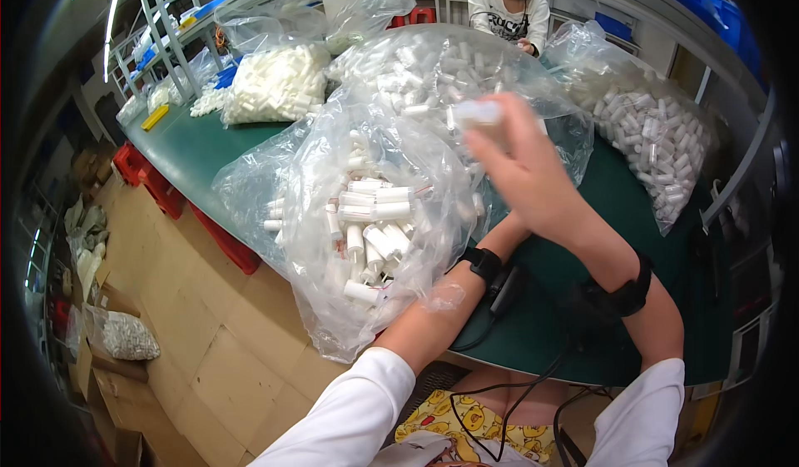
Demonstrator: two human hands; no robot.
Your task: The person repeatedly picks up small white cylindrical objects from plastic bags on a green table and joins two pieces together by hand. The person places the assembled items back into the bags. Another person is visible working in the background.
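My right hand (523,163) is raised over the table, its thumb and fingers closed on a small white cylinder (478,115), blurred by motion. Behind the right wrist, my left hand (518,222) reaches forward; its fingers are hidden. To the left of my left forearm lies an opened clear plastic bag (312,292), spread over the table's edge. Inside it are several white cylinders (374,203), some with a thin stem at one end. Just beyond my hands sits a large clear bag of white cylindrical pieces (408,63).
A bag of cream-white pieces (279,84) stands at the far left of the green table (187,146); another full bag (657,138) is at right. A person (509,9) sits opposite. Red stools (158,180) stand left. Black cables (499,392) hang near my lap.
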